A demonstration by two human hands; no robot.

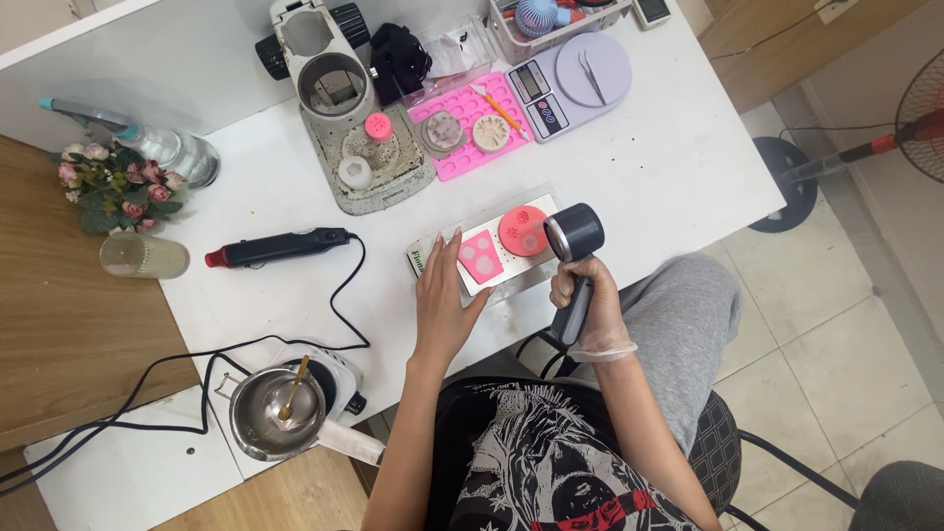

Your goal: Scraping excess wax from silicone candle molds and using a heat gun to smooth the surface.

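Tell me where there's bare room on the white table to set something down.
Bare table lies right of the scale. Another free patch sits between the black heat tool and the grey press base. It is crowded around the pink mould and where both hands work at the tray.

Small home craft workshop, set up for mould casting. White worktable (669,167) against a white wall, wooden side surface (69,324) adjoining, tiled floor (836,344) beneath. Noted on the table: pink silicone mould tray (467,147), digital scale (570,81) with tweezers (592,77) on its pan, black heat tool (275,247) with trailing cord, metal melting pot (275,413) on a small electric hotplate. Domestic touches alongside: artificial flower posy (113,187), standing fan (885,138), padded chair (713,447). No industrial fittings, no shop counter.
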